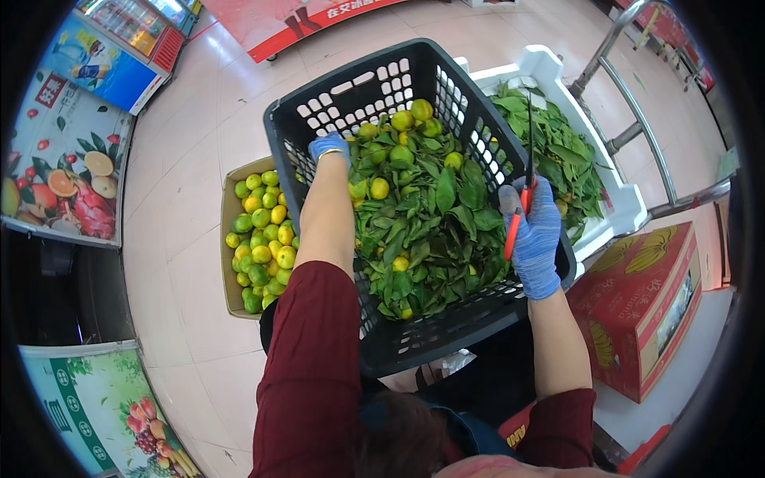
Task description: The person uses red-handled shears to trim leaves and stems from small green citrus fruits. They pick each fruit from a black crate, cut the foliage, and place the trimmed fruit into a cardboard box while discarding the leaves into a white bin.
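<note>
A black plastic crate (418,360) stands tilted before me, holding green leaves (418,227) with yellow-green citrus fruits (401,155) among them. My left hand (330,146), in a blue knit glove, is inside the crate by its left wall; its fingers are partly hidden, so whether it holds anything cannot be told. My right hand (538,239), gloved alike, holds red-handled scissors (527,194) at the crate's right rim, blades pointing up. At the left, a cardboard box (230,275) is full of yellow and green citrus fruits (261,234).
A white foam box (627,206) with leafy stems (556,149) sits behind the crate's right side. A metal tube frame (642,128) stands beyond it. At the right is a red banana carton (627,310); display coolers (107,54) line the left.
</note>
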{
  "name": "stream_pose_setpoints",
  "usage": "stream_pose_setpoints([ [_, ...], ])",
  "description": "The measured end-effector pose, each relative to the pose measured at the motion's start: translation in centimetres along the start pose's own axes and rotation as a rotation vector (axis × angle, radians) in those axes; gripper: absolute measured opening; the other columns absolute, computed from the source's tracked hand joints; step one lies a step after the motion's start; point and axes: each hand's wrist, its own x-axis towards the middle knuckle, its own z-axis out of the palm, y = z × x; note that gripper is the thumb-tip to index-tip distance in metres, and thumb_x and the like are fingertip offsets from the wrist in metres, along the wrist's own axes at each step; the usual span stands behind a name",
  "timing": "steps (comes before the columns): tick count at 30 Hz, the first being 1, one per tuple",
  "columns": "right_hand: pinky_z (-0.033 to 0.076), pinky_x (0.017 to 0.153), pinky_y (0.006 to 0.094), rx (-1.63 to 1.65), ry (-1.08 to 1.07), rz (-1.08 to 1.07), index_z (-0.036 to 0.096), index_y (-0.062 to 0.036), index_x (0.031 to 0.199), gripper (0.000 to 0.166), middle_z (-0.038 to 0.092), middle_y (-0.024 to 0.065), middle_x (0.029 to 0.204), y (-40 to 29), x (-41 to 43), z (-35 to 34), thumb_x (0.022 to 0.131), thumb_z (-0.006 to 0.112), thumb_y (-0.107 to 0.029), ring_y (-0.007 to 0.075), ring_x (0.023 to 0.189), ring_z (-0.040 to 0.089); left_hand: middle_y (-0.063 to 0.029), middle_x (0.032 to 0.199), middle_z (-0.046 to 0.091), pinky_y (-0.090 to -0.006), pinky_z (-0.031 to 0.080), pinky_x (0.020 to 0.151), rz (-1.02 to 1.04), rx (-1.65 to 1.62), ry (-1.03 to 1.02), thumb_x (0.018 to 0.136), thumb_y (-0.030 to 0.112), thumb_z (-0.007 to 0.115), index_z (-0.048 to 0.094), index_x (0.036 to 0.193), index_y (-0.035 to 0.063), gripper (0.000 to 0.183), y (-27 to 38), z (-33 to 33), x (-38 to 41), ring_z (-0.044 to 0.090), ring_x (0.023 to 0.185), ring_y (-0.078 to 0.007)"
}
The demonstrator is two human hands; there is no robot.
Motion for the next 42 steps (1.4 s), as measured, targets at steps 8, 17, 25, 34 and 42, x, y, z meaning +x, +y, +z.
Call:
stream_pose_setpoints([
  [8,0.044,0.059,0.0304,-0.116,0.017,-0.018,0.054,0.0012,0.097,0.040,0.051,0.0085,0.066,0.9,0.0,-0.7,0.081,0.075,-0.028,0.0166,0.059,0.047,-0.0120,0.122,0.057,-0.0423,0.052,0.082,0.058,0.162,0.114,0.093,0.021,0.048,0.061,0.116,0.0158,0.027,1.0,1.3,-0.7,0.061,0.107,-0.0263],
  [17,0.040,0.059,0.0262,-0.028,0.009,0.088,0.054,0.0003,0.095,0.031,0.049,0.0020,0.070,0.2,0.2,-0.4,0.087,0.069,-0.025,0.0095,0.064,0.042,-0.0173,0.124,0.055,-0.0420,0.049,0.092,0.218,-0.349,-0.128,0.078,0.017,0.067,0.042,0.133,0.0051,0.062,0.2,-12.8,-5.8,0.056,0.114,-0.0274],
  [25,0.040,0.059,0.0235,0.191,0.007,0.079,0.053,-0.0011,0.091,0.034,0.050,0.0018,0.071,0.1,0.2,-0.2,0.087,0.069,-0.030,0.0062,0.065,0.042,-0.0170,0.114,0.056,-0.0348,0.055,0.078,0.421,-2.453,-1.213,0.088,0.036,0.055,0.052,0.123,0.0060,0.046,4.7,-14.2,-20.7,0.059,0.099,-0.0253],
  [34,0.043,0.063,0.0262,-0.092,-0.028,-0.003,0.055,-0.0003,0.099,0.029,0.054,0.0041,0.077,1.5,0.6,-0.4,0.087,0.069,-0.023,0.0111,0.068,0.046,-0.0193,0.088,0.063,-0.0224,0.053,0.050,0.358,-2.392,-1.249,0.073,0.076,0.055,0.056,0.114,0.0128,0.075,6.1,-13.7,-24.6,0.063,0.061,-0.0187],
  [42,0.044,0.071,0.0205,0.158,-0.011,0.050,0.054,-0.0002,0.111,0.022,0.057,0.0007,0.092,6.1,0.5,-2.3,0.095,0.058,-0.014,0.0071,0.079,0.051,-0.0178,0.107,0.060,-0.0338,0.054,0.074,0.410,-2.687,-0.246,0.086,0.056,0.054,0.055,0.113,0.0062,0.057,-6.6,-15.1,-19.6,0.060,0.094,-0.0263],
])
